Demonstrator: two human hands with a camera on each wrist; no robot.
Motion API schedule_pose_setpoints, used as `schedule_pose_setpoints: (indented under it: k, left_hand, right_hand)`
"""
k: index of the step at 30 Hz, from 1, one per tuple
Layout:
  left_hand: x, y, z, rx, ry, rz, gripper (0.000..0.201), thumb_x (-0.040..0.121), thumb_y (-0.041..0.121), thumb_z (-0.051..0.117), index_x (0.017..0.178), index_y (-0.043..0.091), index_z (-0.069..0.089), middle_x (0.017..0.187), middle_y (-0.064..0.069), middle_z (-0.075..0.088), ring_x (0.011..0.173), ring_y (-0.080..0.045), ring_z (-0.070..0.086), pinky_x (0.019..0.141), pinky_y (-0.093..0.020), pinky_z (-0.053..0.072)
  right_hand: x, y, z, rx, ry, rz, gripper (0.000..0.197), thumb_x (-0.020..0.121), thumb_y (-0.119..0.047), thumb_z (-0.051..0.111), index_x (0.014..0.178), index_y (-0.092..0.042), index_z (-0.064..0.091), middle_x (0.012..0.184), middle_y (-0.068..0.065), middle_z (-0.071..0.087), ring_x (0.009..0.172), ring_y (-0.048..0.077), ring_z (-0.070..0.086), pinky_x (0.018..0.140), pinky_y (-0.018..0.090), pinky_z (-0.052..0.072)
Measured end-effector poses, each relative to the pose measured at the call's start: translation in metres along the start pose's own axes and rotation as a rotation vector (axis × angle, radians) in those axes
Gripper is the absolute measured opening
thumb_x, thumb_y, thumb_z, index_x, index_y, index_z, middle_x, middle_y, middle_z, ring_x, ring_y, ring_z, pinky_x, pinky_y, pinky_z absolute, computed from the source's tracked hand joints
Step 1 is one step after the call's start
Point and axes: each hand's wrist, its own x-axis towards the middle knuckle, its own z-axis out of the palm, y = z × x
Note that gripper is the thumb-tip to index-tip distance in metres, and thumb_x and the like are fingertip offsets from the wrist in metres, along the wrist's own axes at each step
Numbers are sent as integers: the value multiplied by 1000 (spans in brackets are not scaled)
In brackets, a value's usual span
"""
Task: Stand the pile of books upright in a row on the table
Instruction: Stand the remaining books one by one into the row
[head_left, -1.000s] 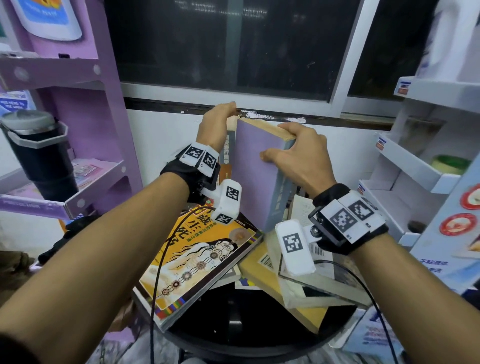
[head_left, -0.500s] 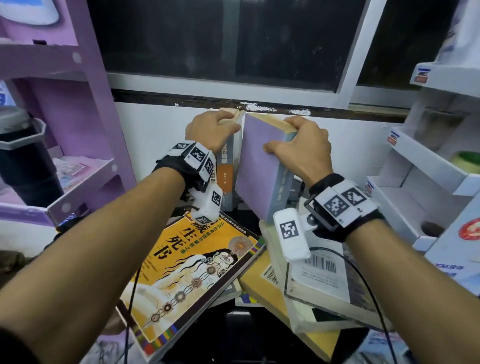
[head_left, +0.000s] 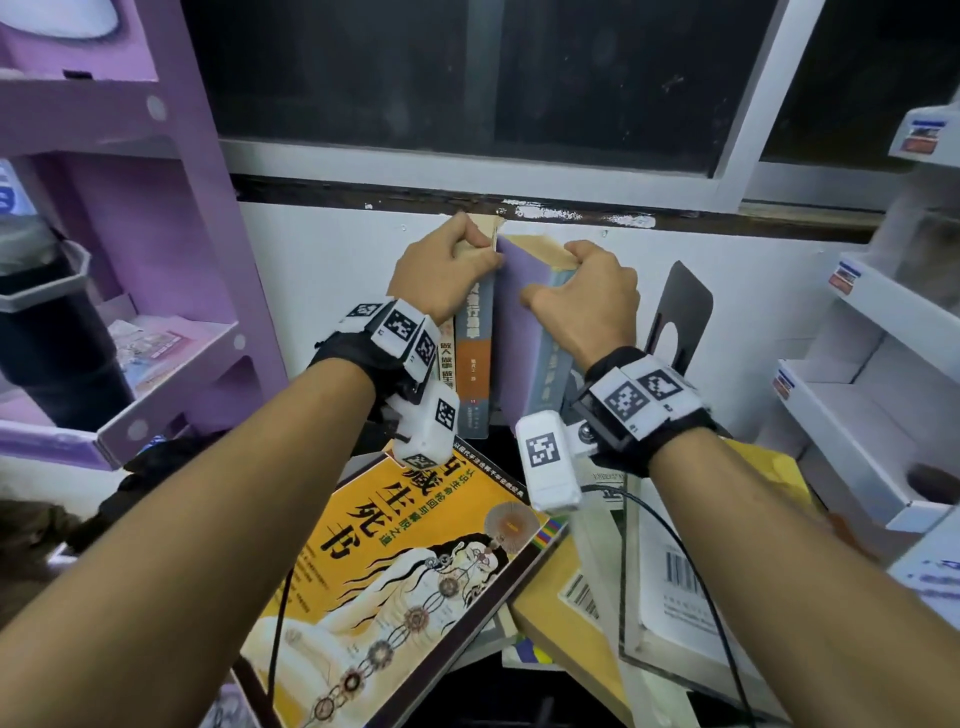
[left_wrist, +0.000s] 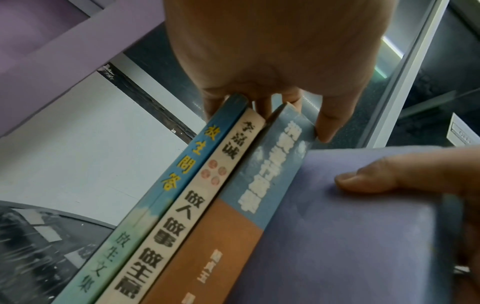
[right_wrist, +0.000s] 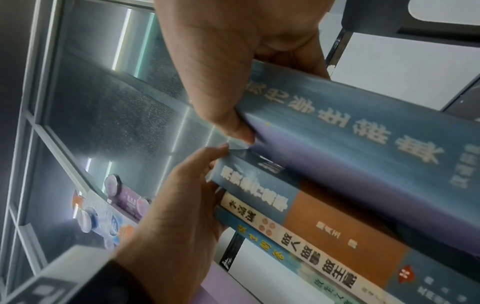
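Books, upright row at far edge of table, both hands on top.
Left hand (head_left: 441, 270): fingers curled over tops of 3 standing books (left_wrist: 182, 205), spines facing near. Right hand (head_left: 582, 301): grips thick purple book (head_left: 511, 332), thumb on cover, fingers over top edge; book upright, touching right end of row. Black bookend (head_left: 680, 312) just right of it, by wall. Pile remaining near side: yellow-cover book (head_left: 410, 587) flat at left, tan book (head_left: 571, 623) and barcode-back book (head_left: 675, 582) at right, overlapping.
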Motion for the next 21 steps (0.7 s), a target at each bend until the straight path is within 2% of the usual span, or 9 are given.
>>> schedule_pose_setpoints:
  k: [4, 10, 18, 21]
  left_hand:
    - [1, -2, -2, -27, -29, -12, 27, 85, 40, 65, 101, 18, 62, 106, 8, 61, 106, -19, 58, 93, -35, 42]
    - [1, -3, -3, -7, -60, 6, 28, 85, 46, 63, 100, 22, 60, 110, 0, 66, 101, -22, 60, 93, -43, 46]
    - [0, -3, -3, -4, -72, 16, 27, 83, 50, 61, 97, 26, 58, 109, 8, 63, 102, -21, 60, 94, -44, 46]
    - [-1, -2, -3, -6, -78, 20, 31, 83, 49, 61, 100, 23, 59, 111, 8, 62, 107, -21, 59, 96, -44, 45]
  right_hand:
    - [2, 4, 13, 6, -17, 28, 41, 73, -25, 70, 112, -16, 62, 103, 7, 68, 98, 31, 61, 81, 30, 49]
    - [-1, 11, 29, 15, -48, 50, 46, 73, -30, 73, 114, -14, 61, 104, 9, 67, 98, 32, 61, 82, 33, 52]
    - [-6, 19, 37, -3, -102, 60, 53, 73, -32, 75, 121, -16, 59, 111, 11, 67, 106, 33, 60, 85, 33, 49]
    - [-5, 19, 37, -28, -158, 58, 65, 69, -39, 78, 125, -16, 54, 114, 10, 65, 108, 32, 59, 87, 34, 51]
